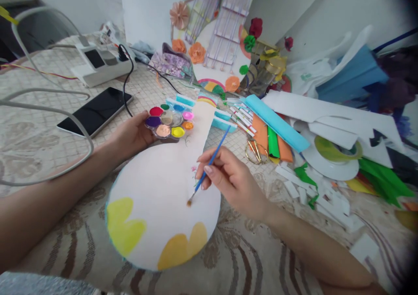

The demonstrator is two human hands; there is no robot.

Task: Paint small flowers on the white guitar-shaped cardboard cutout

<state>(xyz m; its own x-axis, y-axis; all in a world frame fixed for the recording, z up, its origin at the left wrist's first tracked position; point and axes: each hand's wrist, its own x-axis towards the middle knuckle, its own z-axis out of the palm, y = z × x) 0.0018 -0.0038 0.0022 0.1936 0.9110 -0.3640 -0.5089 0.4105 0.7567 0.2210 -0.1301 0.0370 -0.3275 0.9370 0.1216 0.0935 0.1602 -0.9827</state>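
Pale wall (94, 3) behind, beige brown-patterned tablecloth (250, 256), soft light

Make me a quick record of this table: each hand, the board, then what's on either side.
left hand: holds paint palette
right hand: holds blue brush, tip at the board; contact unclear
board: white, yellow patches lower left, orange-yellow patches lower right
left side: black phone
right side: gold scissors, white paper scraps
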